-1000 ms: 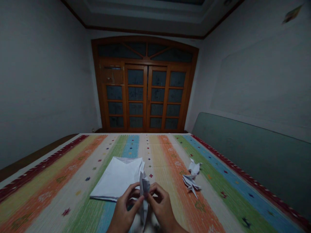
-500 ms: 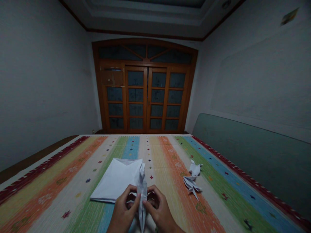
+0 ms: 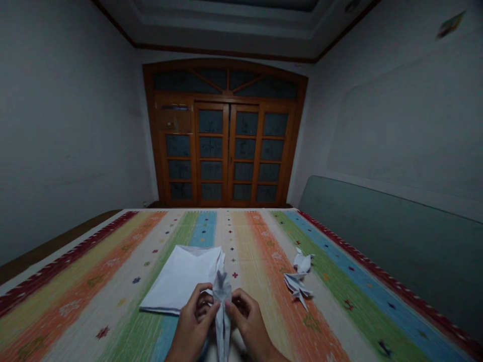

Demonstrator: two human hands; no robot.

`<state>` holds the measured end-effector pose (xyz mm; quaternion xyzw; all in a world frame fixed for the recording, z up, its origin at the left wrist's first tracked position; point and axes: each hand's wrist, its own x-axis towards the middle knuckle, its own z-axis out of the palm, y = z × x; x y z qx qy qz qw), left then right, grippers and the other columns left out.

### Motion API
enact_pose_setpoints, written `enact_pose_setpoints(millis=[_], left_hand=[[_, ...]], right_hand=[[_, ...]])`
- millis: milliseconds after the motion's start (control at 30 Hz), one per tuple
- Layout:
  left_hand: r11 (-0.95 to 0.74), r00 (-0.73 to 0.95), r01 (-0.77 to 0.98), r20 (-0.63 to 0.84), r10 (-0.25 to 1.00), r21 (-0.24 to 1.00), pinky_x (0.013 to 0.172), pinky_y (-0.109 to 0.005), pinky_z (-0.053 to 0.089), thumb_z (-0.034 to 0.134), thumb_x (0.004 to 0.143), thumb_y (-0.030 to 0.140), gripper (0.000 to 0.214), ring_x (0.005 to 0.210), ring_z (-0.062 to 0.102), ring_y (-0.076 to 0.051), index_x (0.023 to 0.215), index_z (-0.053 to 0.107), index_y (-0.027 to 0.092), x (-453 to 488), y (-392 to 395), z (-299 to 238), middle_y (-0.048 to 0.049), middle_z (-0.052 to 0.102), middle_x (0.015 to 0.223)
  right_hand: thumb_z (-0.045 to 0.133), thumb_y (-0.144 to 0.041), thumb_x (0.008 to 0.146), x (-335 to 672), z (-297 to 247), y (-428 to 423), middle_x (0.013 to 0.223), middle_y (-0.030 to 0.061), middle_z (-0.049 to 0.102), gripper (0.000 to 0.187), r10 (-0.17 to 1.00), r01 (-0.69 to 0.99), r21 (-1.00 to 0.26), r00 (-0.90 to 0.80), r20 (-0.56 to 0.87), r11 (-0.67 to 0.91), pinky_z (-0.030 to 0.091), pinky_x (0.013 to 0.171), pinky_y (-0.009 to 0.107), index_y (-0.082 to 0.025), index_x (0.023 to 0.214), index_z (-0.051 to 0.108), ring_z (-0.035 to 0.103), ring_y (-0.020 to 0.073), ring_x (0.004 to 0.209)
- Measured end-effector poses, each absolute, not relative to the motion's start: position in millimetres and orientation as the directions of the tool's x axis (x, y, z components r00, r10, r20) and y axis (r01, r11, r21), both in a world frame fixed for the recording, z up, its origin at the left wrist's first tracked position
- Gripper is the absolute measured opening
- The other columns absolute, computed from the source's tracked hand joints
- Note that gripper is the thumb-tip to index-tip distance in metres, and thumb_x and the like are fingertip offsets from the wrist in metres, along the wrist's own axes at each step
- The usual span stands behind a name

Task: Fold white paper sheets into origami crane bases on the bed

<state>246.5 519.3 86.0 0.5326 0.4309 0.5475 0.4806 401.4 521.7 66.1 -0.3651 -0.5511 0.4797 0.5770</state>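
Note:
A narrow, half-folded piece of white paper [image 3: 222, 306] stands upright between my two hands at the bottom centre. My left hand [image 3: 192, 327] pinches its left side with thumb and fingers closed. My right hand [image 3: 249, 327] pinches the right side the same way. Both hands hover just above a striped, many-coloured cloth [image 3: 94, 296]. A stack of flat white paper sheets [image 3: 183, 276] lies on the cloth right behind my left hand.
Two folded paper figures [image 3: 298, 276] lie on the cloth to the right of my hands. A dark green panel [image 3: 396, 241] runs along the cloth's right side. Wooden doors with glass panes [image 3: 226, 151] close the far end of the room.
The folded paper has been drawn out longer and narrower between my fingers, and its top point now sits a little lower. My hands have stayed in the same place.

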Motion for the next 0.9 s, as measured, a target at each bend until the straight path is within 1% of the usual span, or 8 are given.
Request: enact_pose_setpoints(millis=[133, 267, 400, 467, 567, 633, 733, 900], left_hand=[[-0.126, 0.067, -0.088, 0.132, 0.989, 0.988, 0.052, -0.025, 0.049, 0.081, 0.073, 0.053, 0.053, 0.064, 0.062, -0.019, 0.108, 0.058, 0.021, 248, 517, 88, 0.0010, 0.063, 0.076], [-0.135, 0.093, -0.091, 0.143, 0.985, 0.987, 0.049, -0.023, 0.048, 0.079, 0.076, 0.052, 0.055, 0.059, 0.060, -0.017, 0.116, 0.055, 0.023, 247, 517, 88, 0.0044, 0.059, 0.073], [-0.174, 0.061, -0.061, 0.177, 0.982, 0.983, 0.046, -0.024, 0.049, 0.075, 0.079, 0.050, 0.058, 0.054, 0.060, -0.014, 0.126, 0.049, 0.027, 245, 517, 84, -0.0009, 0.063, 0.096], [-0.215, 0.082, 0.001, 0.214, 0.973, 0.977, 0.047, -0.024, 0.048, 0.071, 0.083, 0.049, 0.048, 0.053, 0.059, -0.014, 0.120, 0.055, 0.025, 243, 518, 81, -0.0016, 0.066, 0.092], [-0.277, 0.156, 0.108, 0.259, 0.953, 0.955, 0.051, -0.025, 0.047, 0.065, 0.090, 0.047, 0.031, 0.052, 0.059, -0.017, 0.106, 0.066, 0.021, 240, 519, 78, 0.0012, 0.064, 0.069], [-0.311, 0.191, 0.152, 0.281, 0.940, 0.938, 0.054, -0.026, 0.048, 0.062, 0.092, 0.046, 0.029, 0.053, 0.059, -0.017, 0.103, 0.070, 0.020, 239, 520, 78, -0.0014, 0.068, 0.072], [-0.337, 0.232, 0.189, 0.292, 0.928, 0.922, 0.055, -0.027, 0.049, 0.057, 0.094, 0.047, 0.032, 0.053, 0.059, -0.017, 0.100, 0.073, 0.020, 238, 518, 82, -0.0043, 0.071, 0.080], [-0.375, 0.213, 0.259, 0.326, 0.921, 0.890, 0.066, -0.030, 0.050, 0.056, 0.096, 0.047, 0.030, 0.066, 0.063, -0.022, 0.087, 0.068, 0.022, 239, 513, 89, -0.0031, 0.068, 0.074]], right_hand=[[0.078, -0.060, 0.079, 401, 69, 521, 0.073, 0.0016, 0.063, 0.044, 0.953, -0.198, -0.934, 0.002, 0.303, 0.297, 0.048, 0.066, 0.028, -0.019, 0.082, 0.064, 0.059, 0.0184, 0.070], [0.087, -0.051, 0.071, 400, 69, 523, 0.065, -0.0051, 0.058, 0.057, 0.962, -0.274, -0.923, 0.047, 0.269, 0.271, 0.046, 0.061, 0.026, -0.020, 0.111, 0.061, 0.055, 0.0160, 0.062], [0.086, -0.044, 0.071, 402, 68, 522, 0.066, -0.0067, 0.055, 0.064, 0.968, -0.258, -0.934, 0.027, 0.249, 0.248, 0.045, 0.064, 0.027, -0.019, 0.123, 0.057, 0.054, 0.0150, 0.061], [0.084, -0.040, 0.073, 402, 68, 520, 0.070, -0.0059, 0.056, 0.062, 0.966, -0.239, -0.937, 0.028, 0.256, 0.255, 0.046, 0.064, 0.027, -0.022, 0.126, 0.055, 0.056, 0.0157, 0.064], [0.080, -0.032, 0.074, 403, 67, 518, 0.087, -0.0006, 0.063, 0.052, 0.964, -0.200, -0.944, 0.014, 0.267, 0.264, 0.048, 0.064, 0.027, -0.025, 0.120, 0.057, 0.060, 0.0164, 0.068], [0.078, -0.027, 0.074, 403, 65, 517, 0.096, 0.0012, 0.064, 0.049, 0.964, -0.178, -0.948, 0.006, 0.266, 0.263, 0.048, 0.064, 0.027, -0.026, 0.118, 0.058, 0.062, 0.0162, 0.070], [0.075, -0.024, 0.075, 406, 62, 517, 0.097, 0.0009, 0.064, 0.048, 0.962, -0.139, -0.952, 0.013, 0.273, 0.272, 0.048, 0.063, 0.026, -0.027, 0.120, 0.058, 0.062, 0.0161, 0.070], [0.069, -0.029, 0.084, 411, 66, 518, 0.091, 0.0057, 0.069, 0.015, 0.908, 0.031, -0.910, -0.089, 0.410, 0.414, 0.046, 0.069, 0.030, -0.020, 0.096, 0.072, 0.062, 0.0203, 0.075]])
